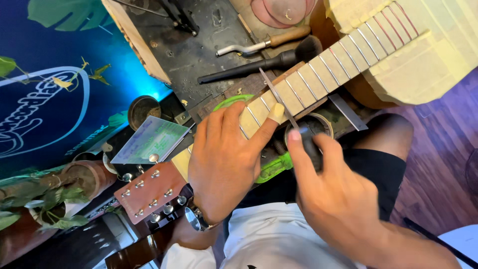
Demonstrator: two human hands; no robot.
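Dark desk (199, 45) at top, scuffed. On it a black brush (264, 65) with bushy head, and just beyond it a wood-handled metal tool (264, 44). Pink rounded cap-like thing (281, 11) at top edge. Small dark round tin (143, 110) left of a pale printed card (152, 139). Potted green plants (45, 199) lower left. Blue wall banner (45, 99) with leaves. Purple wood floor (443, 164) right.
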